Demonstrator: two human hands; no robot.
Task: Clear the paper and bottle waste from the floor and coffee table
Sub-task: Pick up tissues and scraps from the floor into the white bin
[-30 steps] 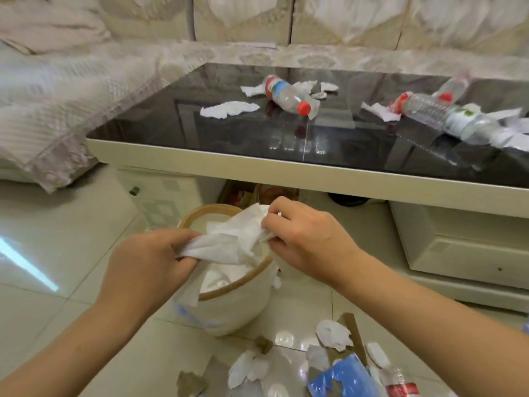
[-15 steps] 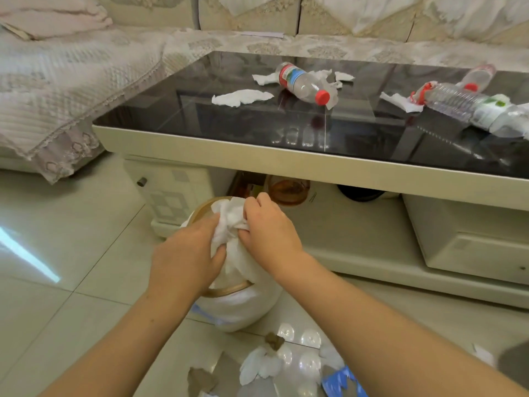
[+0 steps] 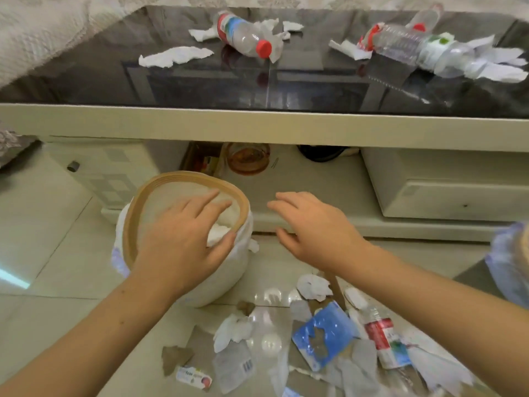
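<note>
A white waste bin [image 3: 229, 270] with a tan rim [image 3: 134, 213] stands on the floor before the coffee table [image 3: 257, 124]. White paper [image 3: 219, 232] lies inside it. My left hand [image 3: 186, 239] hovers over the bin's mouth with fingers spread and holds nothing. Just right of the bin, my right hand [image 3: 312, 227] is open and empty too. Paper scraps [image 3: 313, 286], a blue wrapper [image 3: 320, 336] and a bottle [image 3: 385, 342] litter the floor below. On the table lie a red-capped bottle [image 3: 243, 38], another bottle [image 3: 412, 47] and paper pieces [image 3: 174, 56].
A sofa with a lace cover [image 3: 43, 32] is at the upper left. Under the tabletop, a shelf holds an amber glass dish [image 3: 247, 159]. A drawer unit [image 3: 446, 187] sits at the right. A bluish object [image 3: 509, 267] is at the right edge.
Both hands held a wad of white paper over the bin. Now the paper is in the bin, both hands are empty, and my right hand has moved off to the right.
</note>
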